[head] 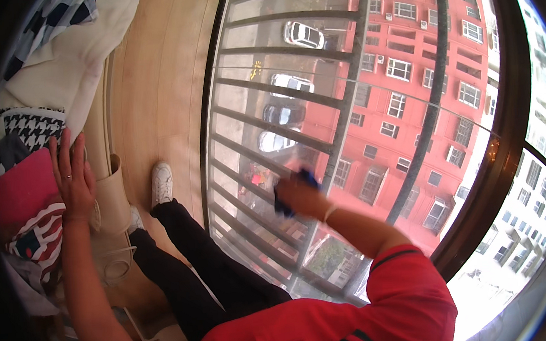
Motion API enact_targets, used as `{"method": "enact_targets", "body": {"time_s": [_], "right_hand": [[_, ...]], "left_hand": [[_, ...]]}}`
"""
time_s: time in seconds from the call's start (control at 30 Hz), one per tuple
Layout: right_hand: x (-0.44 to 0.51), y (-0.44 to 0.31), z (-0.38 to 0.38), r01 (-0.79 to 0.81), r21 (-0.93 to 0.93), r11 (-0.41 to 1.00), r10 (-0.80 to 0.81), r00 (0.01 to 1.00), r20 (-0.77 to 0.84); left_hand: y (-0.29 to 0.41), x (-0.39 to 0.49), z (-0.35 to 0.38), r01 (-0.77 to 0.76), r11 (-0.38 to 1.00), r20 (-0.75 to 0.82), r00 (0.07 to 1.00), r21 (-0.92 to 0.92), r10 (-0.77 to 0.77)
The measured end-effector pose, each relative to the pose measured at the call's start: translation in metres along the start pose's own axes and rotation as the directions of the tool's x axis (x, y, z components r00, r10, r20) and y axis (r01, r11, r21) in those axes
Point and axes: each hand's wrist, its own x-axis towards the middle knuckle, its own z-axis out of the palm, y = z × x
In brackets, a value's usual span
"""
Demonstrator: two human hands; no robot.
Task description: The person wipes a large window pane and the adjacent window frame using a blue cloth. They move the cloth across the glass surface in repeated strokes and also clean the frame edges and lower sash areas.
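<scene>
My right hand (303,197), slightly blurred, holds a dark blue cloth (284,208) against the large window pane (327,133). Part of the cloth is hidden under the fingers. My left hand (76,189), with a ring on one finger, lies flat with fingers extended and holds nothing. It rests at the edge of a pile of fabrics, beside a bright pink item (22,185) and a red-and-white striped cloth (45,234). Just beyond its fingertips are a black-and-white houndstooth fabric (35,127) and a cream cloth (71,66).
Metal bars (345,113) run outside the glass, with parked cars and a red building (403,128) far below. A dark window frame (505,163) curves along the right. My feet in white shoes (162,183) stand on the wooden floor (168,97), near a beige holder (116,200) and a coiled white cable (117,270).
</scene>
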Motion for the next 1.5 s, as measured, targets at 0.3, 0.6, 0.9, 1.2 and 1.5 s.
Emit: {"method": "enact_targets", "body": {"time_s": [0.3, 0.6, 0.9, 1.2, 1.5], "right_hand": [[0.179, 0.18, -0.179, -0.484, -0.521, 0.703, -0.19, 0.578, -0.793], [0.18, 0.036, 0.022, 0.31, -0.243, 0.919, -0.332, 0.942, -0.055], [0.36, 0.201, -0.148, -0.396, -0.467, 0.79, -0.252, 0.485, -0.838], [0.346, -0.005, 0.077, 0.404, -0.249, 0.88, -0.428, 0.903, -0.046], [0.48, 0.147, -0.086, -0.262, -0.398, 0.879, -0.067, 0.759, -0.647]], "left_hand": [[0.005, 0.001, -0.01, 0.019, 0.994, 0.05, 0.998, 0.109, -0.024], [0.007, -0.008, -0.01, 0.081, 0.989, 0.124, 0.988, 0.127, -0.097], [-0.001, -0.014, -0.025, -0.062, 0.949, 0.134, 0.991, 0.308, 0.021], [-0.006, -0.032, -0.034, -0.093, 0.902, 0.175, 0.984, 0.421, 0.019], [-0.017, -0.04, -0.031, -0.138, 0.864, 0.138, 0.987, 0.484, 0.08]]}}
